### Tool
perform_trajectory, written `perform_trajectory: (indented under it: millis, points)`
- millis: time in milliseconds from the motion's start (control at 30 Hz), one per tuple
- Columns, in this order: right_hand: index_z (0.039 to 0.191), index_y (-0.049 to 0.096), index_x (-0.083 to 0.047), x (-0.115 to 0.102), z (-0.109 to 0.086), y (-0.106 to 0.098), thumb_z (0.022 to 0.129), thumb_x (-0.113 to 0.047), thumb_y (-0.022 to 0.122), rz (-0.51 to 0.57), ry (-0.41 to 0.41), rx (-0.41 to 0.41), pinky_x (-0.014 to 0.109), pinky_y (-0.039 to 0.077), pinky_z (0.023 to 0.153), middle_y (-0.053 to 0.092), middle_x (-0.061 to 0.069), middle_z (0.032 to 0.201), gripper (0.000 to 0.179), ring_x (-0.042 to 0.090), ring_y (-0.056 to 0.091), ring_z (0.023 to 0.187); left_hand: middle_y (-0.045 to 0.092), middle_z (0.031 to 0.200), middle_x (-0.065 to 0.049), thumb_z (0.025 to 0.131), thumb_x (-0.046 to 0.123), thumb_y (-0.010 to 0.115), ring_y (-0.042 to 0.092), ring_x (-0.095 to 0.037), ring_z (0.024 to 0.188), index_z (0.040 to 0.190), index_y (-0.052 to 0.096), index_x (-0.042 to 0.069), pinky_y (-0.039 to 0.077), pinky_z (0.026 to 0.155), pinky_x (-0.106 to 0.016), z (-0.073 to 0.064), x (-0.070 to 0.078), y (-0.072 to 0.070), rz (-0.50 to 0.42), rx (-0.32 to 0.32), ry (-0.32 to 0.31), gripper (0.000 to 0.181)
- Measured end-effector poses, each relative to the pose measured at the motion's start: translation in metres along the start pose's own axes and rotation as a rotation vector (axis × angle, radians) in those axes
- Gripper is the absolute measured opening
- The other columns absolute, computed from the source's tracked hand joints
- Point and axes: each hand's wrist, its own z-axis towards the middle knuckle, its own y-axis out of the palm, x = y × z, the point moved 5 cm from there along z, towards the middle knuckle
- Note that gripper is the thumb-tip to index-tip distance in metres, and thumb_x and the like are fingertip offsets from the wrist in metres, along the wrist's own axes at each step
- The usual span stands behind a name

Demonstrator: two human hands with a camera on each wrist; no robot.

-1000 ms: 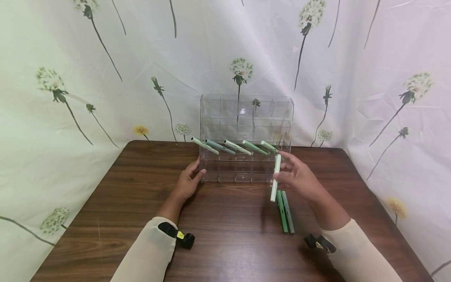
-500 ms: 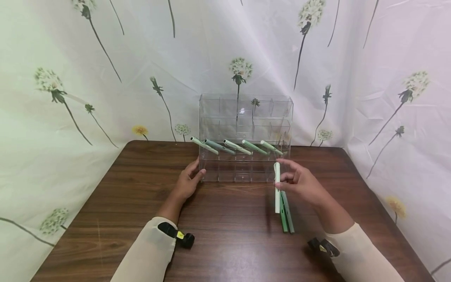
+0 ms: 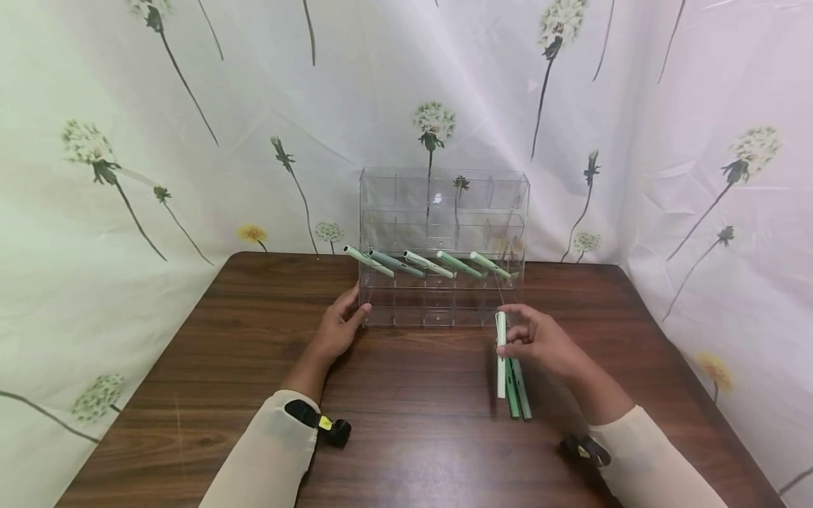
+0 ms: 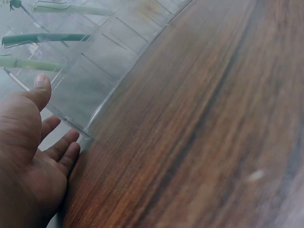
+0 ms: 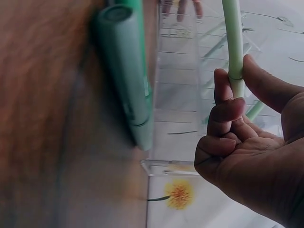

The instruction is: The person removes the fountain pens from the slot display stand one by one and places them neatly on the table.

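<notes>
My right hand (image 3: 540, 342) pinches a pale green capped pen (image 3: 501, 363) between thumb and fingers. The pen stands nearly upright in the head view, clip towards the top. Just beyond it, a green pen (image 3: 512, 398) and a grey-green pen (image 3: 524, 398) lie side by side on the table, partly hidden. My left hand (image 3: 336, 330) touches the left side of a clear tiered rack (image 3: 438, 288), thumb by its front edge and fingers fairly straight in the left wrist view. Several green-toned pens (image 3: 428, 265) lean in a row in one tier of the rack.
The brown wooden table (image 3: 406, 451) carries the rack near its back edge. A white cloth (image 3: 254, 92) printed with dandelions hangs behind and along both sides. The rack's upper and lowest tiers show no pens.
My right hand has come down and towards me with the pale green pen, away from the rack and in front of the two lying pens. The left hand stays at the rack.
</notes>
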Motion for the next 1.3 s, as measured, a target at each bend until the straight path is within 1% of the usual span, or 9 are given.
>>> perform_trajectory:
  millis: [133, 300, 433, 533, 733, 833, 1000, 1167, 1300]
  points:
    - [0.162, 0.04, 0.001, 0.006, 0.0, 0.001, 0.093, -0.004, 0.085, 0.011, 0.003, 0.002, 0.027, 0.054, 0.076, 0.074, 0.007, 0.092, 0.083, 0.012, 0.065, 0.08, 0.036, 0.176, -0.02, 0.114, 0.02, 0.061, 0.051, -0.042, 0.153, 0.172, 0.033, 0.016, 0.049, 0.116, -0.032, 0.001, 0.0, 0.0, -0.006, 0.005, -0.001, 0.065]
    - [0.162, 0.04, 0.002, 0.013, 0.003, 0.002, 0.093, -0.004, 0.085, 0.008, 0.007, 0.006, 0.027, 0.053, 0.076, 0.074, 0.005, 0.092, 0.083, 0.012, 0.064, 0.079, 0.038, 0.175, -0.02, 0.113, 0.019, 0.062, 0.052, -0.042, 0.152, 0.172, 0.035, 0.016, 0.049, 0.112, -0.025, 0.001, 0.0, 0.001, -0.04, 0.008, 0.001, 0.065]
    - [0.161, 0.039, 0.004, 0.019, 0.006, 0.003, 0.093, -0.003, 0.085, -0.004, 0.003, 0.0, 0.027, 0.051, 0.075, 0.073, 0.004, 0.09, 0.083, 0.011, 0.06, 0.076, 0.04, 0.174, -0.019, 0.112, 0.018, 0.063, 0.053, -0.042, 0.152, 0.171, 0.037, 0.016, 0.05, 0.112, -0.028, 0.001, 0.0, 0.001, -0.051, 0.016, -0.002, 0.064]
    - [0.161, 0.039, 0.004, 0.023, 0.007, 0.003, 0.093, -0.003, 0.085, -0.036, 0.002, 0.005, 0.027, 0.048, 0.071, 0.071, 0.004, 0.088, 0.082, 0.011, 0.056, 0.074, 0.041, 0.173, -0.02, 0.112, 0.018, 0.063, 0.054, -0.043, 0.151, 0.171, 0.038, 0.015, 0.05, 0.112, -0.029, 0.001, 0.0, 0.001, -0.047, 0.016, 0.001, 0.064]
    - [0.16, 0.04, 0.004, 0.03, 0.009, 0.003, 0.093, -0.003, 0.085, -0.09, -0.011, 0.007, 0.027, 0.045, 0.067, 0.067, 0.004, 0.086, 0.081, 0.012, 0.052, 0.073, 0.04, 0.173, -0.023, 0.113, 0.016, 0.062, 0.053, -0.046, 0.151, 0.171, 0.036, 0.015, 0.048, 0.102, -0.014, 0.003, 0.0, 0.002, -0.068, 0.006, 0.008, 0.064]
    - [0.16, 0.041, 0.005, 0.031, 0.01, 0.004, 0.093, -0.004, 0.086, -0.115, -0.027, -0.007, 0.027, 0.043, 0.067, 0.065, 0.004, 0.086, 0.081, 0.012, 0.051, 0.073, 0.039, 0.173, -0.022, 0.113, 0.016, 0.062, 0.053, -0.045, 0.151, 0.172, 0.035, 0.015, 0.047, 0.1, -0.011, 0.003, -0.001, 0.001, -0.073, 0.007, 0.01, 0.065]
    - [0.158, 0.042, 0.005, 0.03, 0.012, 0.008, 0.092, -0.005, 0.087, -0.152, -0.049, -0.028, 0.027, 0.043, 0.066, 0.065, 0.004, 0.086, 0.081, 0.013, 0.051, 0.073, 0.04, 0.173, -0.022, 0.113, 0.017, 0.062, 0.054, -0.045, 0.15, 0.171, 0.036, 0.014, 0.047, 0.098, -0.009, 0.002, -0.001, 0.0, -0.065, 0.016, 0.014, 0.064]
    - [0.156, 0.044, 0.005, 0.033, 0.013, 0.01, 0.091, -0.003, 0.087, -0.17, -0.047, -0.037, 0.026, 0.044, 0.066, 0.065, 0.005, 0.087, 0.079, 0.014, 0.052, 0.075, 0.041, 0.171, -0.025, 0.112, 0.013, 0.063, 0.055, -0.047, 0.148, 0.171, 0.036, 0.012, 0.046, 0.097, -0.007, 0.002, -0.001, 0.001, -0.082, 0.012, 0.022, 0.065]
    - [0.153, 0.048, 0.004, 0.034, 0.013, 0.011, 0.09, -0.003, 0.088, -0.186, -0.048, -0.033, 0.026, 0.045, 0.067, 0.064, 0.007, 0.091, 0.076, 0.015, 0.053, 0.076, 0.042, 0.171, -0.026, 0.112, 0.013, 0.063, 0.056, -0.048, 0.147, 0.171, 0.036, 0.012, 0.047, 0.099, -0.009, 0.002, 0.0, 0.001, -0.076, 0.016, 0.02, 0.065]
